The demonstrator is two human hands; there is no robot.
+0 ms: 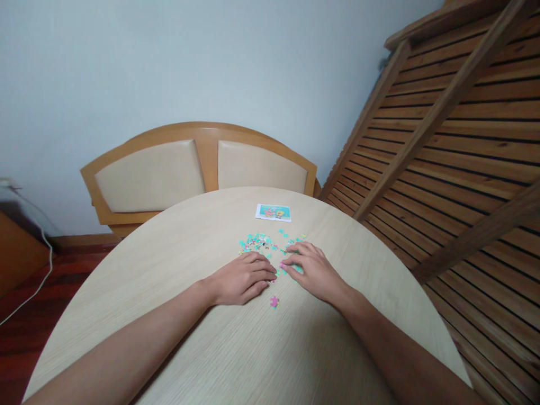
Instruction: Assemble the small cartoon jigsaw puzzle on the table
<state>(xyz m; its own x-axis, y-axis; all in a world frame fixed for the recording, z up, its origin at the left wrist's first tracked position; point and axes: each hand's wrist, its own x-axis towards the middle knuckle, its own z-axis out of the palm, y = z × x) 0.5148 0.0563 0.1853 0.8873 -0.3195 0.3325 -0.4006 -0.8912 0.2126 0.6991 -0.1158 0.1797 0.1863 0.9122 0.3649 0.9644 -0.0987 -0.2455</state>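
Observation:
Loose jigsaw puzzle pieces (258,242), mostly turquoise with some yellow and pink, lie in a scattered heap mid-table. My left hand (245,277) rests flat on the table at the heap's near left side, fingers stretched out, with small pieces by its fingertips. Across from it, my right hand (313,269) has its thumb and index finger closed on a pink puzzle piece (282,265); its other fingers reach over more pieces. Closer to me, a pink puzzle piece (274,302) with a bit of yellow and green at its edge lies apart from the rest.
A picture card (273,212) with cartoon figures lies beyond the pieces on the round wooden table (202,349). Behind the table stands a padded wooden headboard (208,152) against the wall. Slatted wooden boards (447,140) lean on the right; a white cable (46,270) hangs at left.

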